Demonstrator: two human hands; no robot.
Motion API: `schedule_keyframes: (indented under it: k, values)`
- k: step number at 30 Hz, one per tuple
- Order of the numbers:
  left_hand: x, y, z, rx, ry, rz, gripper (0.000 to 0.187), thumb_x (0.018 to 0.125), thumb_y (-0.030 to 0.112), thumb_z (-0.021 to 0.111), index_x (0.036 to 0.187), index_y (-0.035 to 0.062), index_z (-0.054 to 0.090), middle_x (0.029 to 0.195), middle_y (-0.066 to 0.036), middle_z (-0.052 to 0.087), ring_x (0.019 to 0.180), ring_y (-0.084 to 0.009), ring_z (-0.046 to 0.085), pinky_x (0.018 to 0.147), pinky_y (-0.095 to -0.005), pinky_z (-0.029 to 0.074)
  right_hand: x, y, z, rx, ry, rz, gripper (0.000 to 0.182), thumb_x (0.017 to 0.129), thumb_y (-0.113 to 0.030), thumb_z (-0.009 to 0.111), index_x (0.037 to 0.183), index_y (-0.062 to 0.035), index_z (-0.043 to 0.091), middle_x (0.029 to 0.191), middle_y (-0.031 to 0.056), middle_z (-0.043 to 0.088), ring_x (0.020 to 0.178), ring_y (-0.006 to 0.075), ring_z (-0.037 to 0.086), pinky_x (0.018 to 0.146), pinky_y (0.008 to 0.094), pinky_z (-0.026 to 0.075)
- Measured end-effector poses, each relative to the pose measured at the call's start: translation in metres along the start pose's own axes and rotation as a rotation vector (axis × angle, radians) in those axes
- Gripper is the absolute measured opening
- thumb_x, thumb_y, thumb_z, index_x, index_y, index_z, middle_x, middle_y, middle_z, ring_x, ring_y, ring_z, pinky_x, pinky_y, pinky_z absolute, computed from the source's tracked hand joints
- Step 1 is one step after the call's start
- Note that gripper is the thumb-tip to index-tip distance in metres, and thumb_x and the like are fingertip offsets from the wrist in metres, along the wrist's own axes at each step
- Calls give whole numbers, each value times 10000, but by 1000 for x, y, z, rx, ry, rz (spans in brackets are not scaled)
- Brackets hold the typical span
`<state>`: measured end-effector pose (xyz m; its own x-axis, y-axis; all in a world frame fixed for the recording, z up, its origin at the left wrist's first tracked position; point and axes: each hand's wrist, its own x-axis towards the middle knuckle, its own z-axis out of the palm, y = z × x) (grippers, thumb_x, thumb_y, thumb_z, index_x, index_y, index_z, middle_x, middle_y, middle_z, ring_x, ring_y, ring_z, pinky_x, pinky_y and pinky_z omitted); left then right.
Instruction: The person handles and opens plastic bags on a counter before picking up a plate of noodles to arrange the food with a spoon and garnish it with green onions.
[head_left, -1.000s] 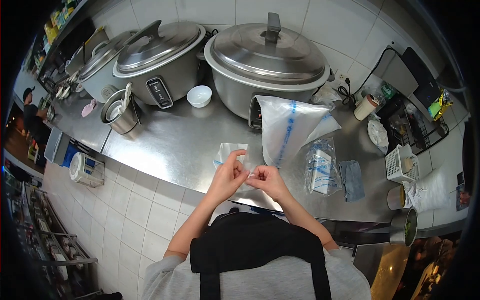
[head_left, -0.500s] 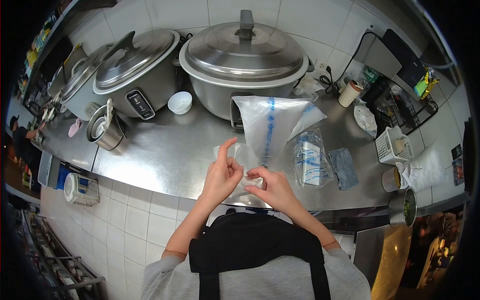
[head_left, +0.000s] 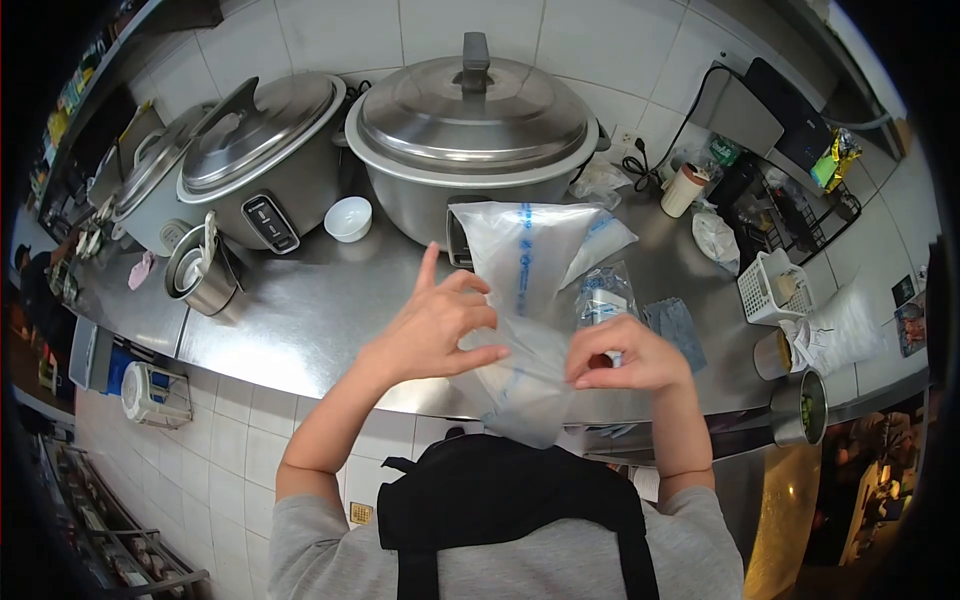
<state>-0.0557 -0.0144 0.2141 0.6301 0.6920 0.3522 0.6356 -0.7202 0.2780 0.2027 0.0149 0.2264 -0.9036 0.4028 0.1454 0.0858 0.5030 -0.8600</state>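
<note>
A translucent plastic bag (head_left: 530, 375) hangs between my hands over the counter's front edge. My right hand (head_left: 625, 357) pinches its right side, thumb and fingers together. At the bag's left side is my left hand (head_left: 440, 325), with the index finger raised and the thumb stretched toward the bag. Behind it, a white cone-shaped bag with blue print (head_left: 530, 245) stands against the large cooker (head_left: 475, 165). A clear packet with a white block (head_left: 605, 300) lies partly hidden behind my right hand, beside a grey-blue cloth (head_left: 677, 332).
Two more cookers (head_left: 262, 165) stand at the left, near a metal pot (head_left: 205, 285) and white bowl (head_left: 348, 219). On the right are a white basket (head_left: 775, 290), a metal pan (head_left: 798, 410) and a jar (head_left: 684, 191). A person (head_left: 38, 290) is at the far left.
My hands have moved apart, and the thin bag between them is now spread out and hangs lower. The view has shifted slightly.
</note>
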Motion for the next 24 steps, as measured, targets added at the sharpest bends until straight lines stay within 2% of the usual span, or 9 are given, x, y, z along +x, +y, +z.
schedule_keyframes:
  k: [3, 6, 8, 10, 15, 19, 20, 22, 24]
  values:
    - [-2, -7, -7, -1, -74, -122, 139, 763, 219, 602, 797, 86, 622, 746, -42, 595, 961, -203, 506, 990, -540, 175, -8, -9, -12, -88, 146, 280, 98, 688, -56, 664, 767, -12, 626, 651, 34, 599, 472, 62, 454, 431, 204, 336]
    - [3, -12, -17, -565, -248, -86, 128, 786, 190, 595, 769, 64, 605, 713, -26, 588, 702, -145, 552, 747, -335, 442, -12, 14, -19, 245, 231, 306, 112, 708, -69, 661, 794, -6, 626, 646, 40, 600, 490, 52, 476, 437, 197, 349]
    - [11, -22, -14, -786, -221, -16, 126, 802, 188, 585, 785, 64, 602, 713, -11, 589, 652, -123, 544, 662, -290, 448, -7, 14, -36, 322, 172, 307, 89, 731, -80, 650, 759, -4, 612, 649, 26, 583, 526, 59, 509, 469, 187, 382]
    - [23, -34, -14, -1009, -192, 53, 125, 819, 187, 574, 802, 65, 599, 712, 3, 589, 602, -101, 535, 578, -246, 455, 4, 32, -50, 613, 300, -160, 65, 777, -78, 599, 774, -14, 586, 663, 0, 549, 564, 57, 513, 474, 183, 392]
    - [65, -86, 12, -1804, 63, -363, 156, 840, 155, 537, 921, 27, 571, 761, -42, 601, 619, -95, 558, 533, -193, 466, 45, 66, -73, 990, 633, 50, 90, 804, -113, 562, 832, -29, 570, 694, 25, 555, 614, 98, 545, 516, 221, 453]
    - [66, -43, 6, -1805, 311, -895, 160, 869, 144, 475, 878, -4, 534, 686, -27, 550, 480, -18, 463, 412, -155, 432, 55, 79, -49, 1100, 711, 237, 99, 800, -135, 572, 842, -46, 563, 753, 47, 578, 629, 126, 565, 564, 265, 494]
    - [59, -54, 15, -1805, 318, -898, 160, 869, 144, 475, 878, -4, 534, 686, -27, 550, 480, -18, 463, 412, -155, 432, 53, 85, -42, 1101, 705, 239, 99, 800, -135, 572, 842, -46, 563, 753, 47, 578, 629, 126, 565, 564, 265, 494]
    - [40, -93, 58, -2315, 24, -430, 170, 874, 138, 452, 896, -15, 523, 672, -34, 538, 426, -7, 431, 327, -110, 351, 47, 107, -30, 1229, 778, 275, 114, 797, -150, 576, 849, -50, 560, 791, 41, 581, 614, 115, 556, 497, 247, 473]
    - [33, -98, 84, -2377, 85, -465, 176, 876, 132, 430, 870, -22, 515, 665, -32, 538, 377, -4, 376, 285, -101, 295, 44, 134, -25, 1270, 654, 251, 119, 794, -154, 577, 851, -50, 563, 765, 41, 581, 569, 109, 540, 451, 232, 443]
